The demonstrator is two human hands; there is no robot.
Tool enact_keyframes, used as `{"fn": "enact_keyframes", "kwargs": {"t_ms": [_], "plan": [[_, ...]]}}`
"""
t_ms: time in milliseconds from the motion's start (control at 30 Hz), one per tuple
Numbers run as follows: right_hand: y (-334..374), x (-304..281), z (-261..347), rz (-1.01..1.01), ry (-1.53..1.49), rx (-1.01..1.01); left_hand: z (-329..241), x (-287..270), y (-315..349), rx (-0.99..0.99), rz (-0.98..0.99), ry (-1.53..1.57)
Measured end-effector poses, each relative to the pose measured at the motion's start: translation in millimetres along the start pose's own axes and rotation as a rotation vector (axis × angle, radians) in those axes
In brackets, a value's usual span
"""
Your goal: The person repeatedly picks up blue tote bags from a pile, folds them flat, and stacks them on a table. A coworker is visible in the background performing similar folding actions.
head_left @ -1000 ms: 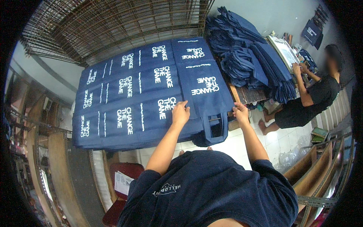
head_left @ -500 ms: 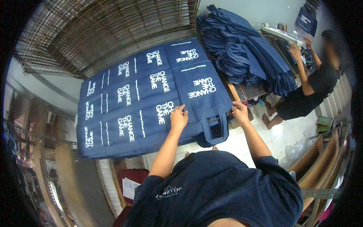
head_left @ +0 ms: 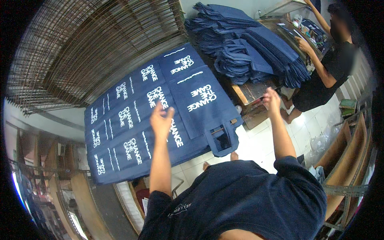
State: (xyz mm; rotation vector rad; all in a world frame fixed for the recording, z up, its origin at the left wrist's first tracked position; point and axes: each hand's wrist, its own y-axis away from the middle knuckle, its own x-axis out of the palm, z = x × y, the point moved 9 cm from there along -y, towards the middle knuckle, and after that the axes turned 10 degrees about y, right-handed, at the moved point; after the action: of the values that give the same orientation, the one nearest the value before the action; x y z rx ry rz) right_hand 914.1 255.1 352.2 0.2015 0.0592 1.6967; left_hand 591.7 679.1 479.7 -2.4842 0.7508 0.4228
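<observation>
A navy cloth bag [head_left: 202, 114] with white print lies flat at the near right corner of a table covered in printed navy cloth [head_left: 116, 134]. Its handle [head_left: 220, 152] forms a loop past the table's near edge. My left hand [head_left: 161, 120] hovers over the printed cloth left of the bag, fingers apart and holding nothing. Off to the right of the bag, my right hand [head_left: 272, 100] is raised in the air in front of the wooden bench. Its fingers look loosely spread, slightly blurred, with nothing visible in them.
A big pile of navy bags [head_left: 244, 44] lies on a wooden bench [head_left: 252, 90] beyond the table. Wire racks [head_left: 96, 44] lean at the back left. A co-worker in black [head_left: 328, 80] reaches over a cluttered worktop at the right. Wooden boards [head_left: 336, 156] stand at lower right.
Both my hands have lifted off the bag: the left moved leftward, the right moved right and farther away. My view has shifted somewhat, and the co-worker's arms have spread apart.
</observation>
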Motion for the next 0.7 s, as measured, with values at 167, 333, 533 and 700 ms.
{"fn": "enact_keyframes", "kwargs": {"t_ms": [167, 333, 533, 700], "plan": [[-69.7, -73.0, 28.7, -0.159, -0.478, 0.080, -88.3, -34.4, -123.0, 0.000, -0.092, 0.478], [-110.7, -78.4, 29.6, -0.203, -0.758, 0.153, -180.4, -68.4, -238.0, -0.051, -0.051, 1.096], [-179.0, -79.4, -5.0, -0.245, -0.589, 0.260, -266.0, -91.5, -321.7, 0.049, -0.082, 1.393], [-191.1, -71.8, -6.9, -0.127, -0.816, 0.314, -271.5, -92.9, -341.6, 0.029, -0.224, 1.439]]}}
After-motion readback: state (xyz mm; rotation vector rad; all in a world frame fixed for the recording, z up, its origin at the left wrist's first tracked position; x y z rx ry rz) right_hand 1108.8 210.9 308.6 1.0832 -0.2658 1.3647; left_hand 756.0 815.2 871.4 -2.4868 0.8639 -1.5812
